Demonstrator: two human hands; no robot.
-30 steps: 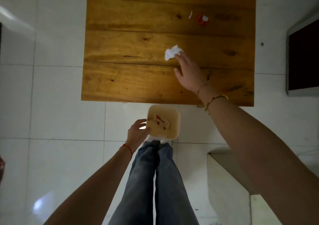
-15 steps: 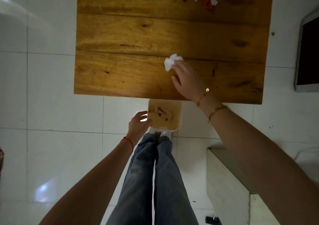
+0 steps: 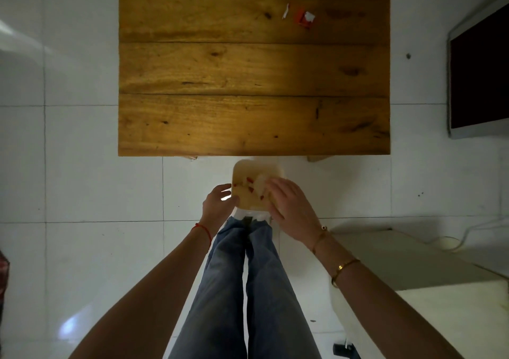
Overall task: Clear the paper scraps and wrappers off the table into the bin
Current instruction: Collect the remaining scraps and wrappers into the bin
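Note:
My right hand (image 3: 289, 204) is over the small beige bin (image 3: 259, 167) on the floor below the table's near edge. A crumpled white paper (image 3: 260, 186) is at its fingertips, inside the bin's mouth. Red and white scraps lie in the bin. My left hand (image 3: 219, 204) grips the bin's left side. On the wooden table (image 3: 248, 83), far right, lie a red and white wrapper (image 3: 304, 20) and a thin white paper scrap (image 3: 286, 11).
My legs in jeans (image 3: 248, 290) stand right behind the bin. A pale bench or cabinet (image 3: 413, 262) is at my right. A dark screen with a white frame (image 3: 479, 78) leans right of the table. White floor tiles surround everything.
My right hand dragged the crumpled white paper off the table toward me and now has it down at the bin. My left hand stayed on the bin.

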